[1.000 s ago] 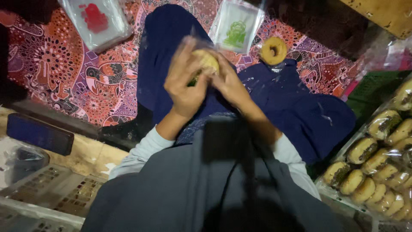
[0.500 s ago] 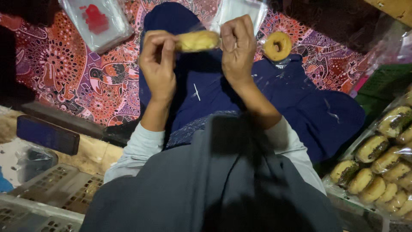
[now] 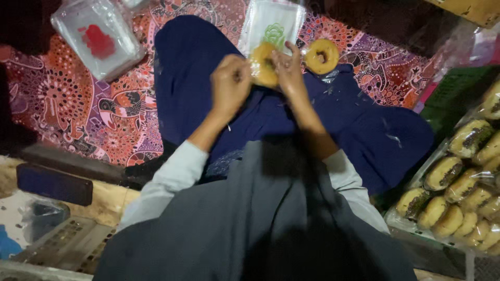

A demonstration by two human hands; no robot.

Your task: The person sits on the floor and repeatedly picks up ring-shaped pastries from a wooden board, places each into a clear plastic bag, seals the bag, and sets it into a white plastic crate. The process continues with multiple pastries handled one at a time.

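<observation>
Golden doughnut (image 3: 263,63) pinched between our left hand (image 3: 230,83) and right hand (image 3: 287,67); beside us, a tray (image 3: 403,221) packed with wrapped filled buns (image 3: 442,173).

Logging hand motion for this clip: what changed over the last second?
Both hands, left hand and right hand, drew apart half a second ago, stretching the clear wrapper, then closed together again on the round golden pastry. The ring-shaped golden pastry on the dark blue cloth stayed put.
</observation>
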